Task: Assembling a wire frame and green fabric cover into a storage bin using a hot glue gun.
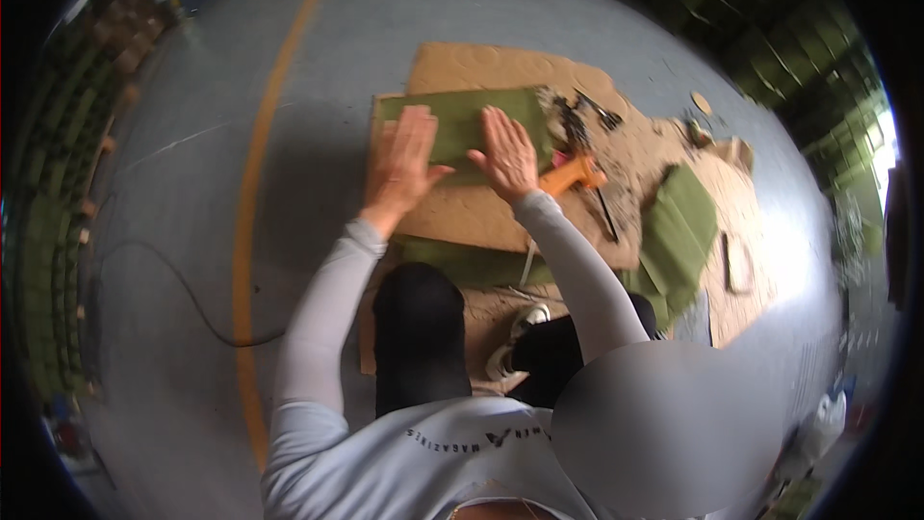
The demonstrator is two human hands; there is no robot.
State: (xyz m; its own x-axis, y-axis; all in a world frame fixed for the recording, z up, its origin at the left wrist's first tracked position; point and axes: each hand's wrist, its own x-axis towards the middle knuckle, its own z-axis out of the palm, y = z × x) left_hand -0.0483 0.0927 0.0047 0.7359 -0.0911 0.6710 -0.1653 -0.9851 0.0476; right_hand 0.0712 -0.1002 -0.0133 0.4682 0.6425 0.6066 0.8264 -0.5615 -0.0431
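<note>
A flat green fabric panel (462, 125) lies on a cardboard-topped work surface (452, 217) in front of me. My left hand (402, 166) rests on its left part, fingers stretched out and palm down. Flat on the right part is my right hand (510, 156), its fingers straight and the thumb apart. Neither hand grips anything. Just right of my right hand lies an orange pistol-shaped tool (570, 176) that looks like a glue gun. Dark, grimy residue surrounds the tools beyond it.
A thin black rod (608, 215) and a dark scissor-like tool (599, 112) lie on the cardboard's right side. Folded green fabric (677, 231) sits farther right, beside cardboard on the floor (746, 221). A cable (197, 299) crosses the floor at left. Stacked green goods (770, 29) stand at the back right.
</note>
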